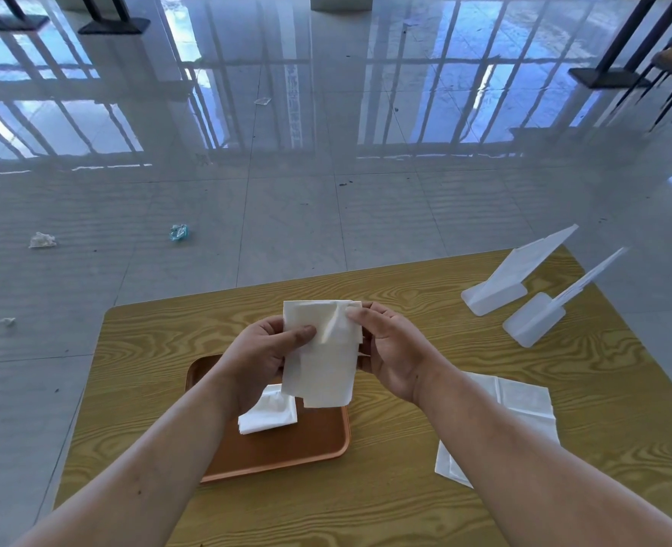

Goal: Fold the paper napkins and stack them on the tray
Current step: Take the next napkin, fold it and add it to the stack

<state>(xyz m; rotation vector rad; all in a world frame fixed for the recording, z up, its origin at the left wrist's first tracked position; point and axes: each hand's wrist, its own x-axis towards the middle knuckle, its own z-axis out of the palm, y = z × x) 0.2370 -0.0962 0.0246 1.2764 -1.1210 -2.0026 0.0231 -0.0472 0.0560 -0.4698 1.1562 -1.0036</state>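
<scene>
Head cam: both hands, left (265, 351) & right (389, 345), pinch paper napkin (322, 357) above tray (287, 448), prob. mid-fold; folded stack (267, 412) waits below.

Likely a canteen (pedestal tables (607, 75), serving tray (287, 448)).

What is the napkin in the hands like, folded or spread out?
Folded, not finished. The held napkin is a narrow strip with layered bottom edges; the right hand pinches a loose top flap.
</scene>
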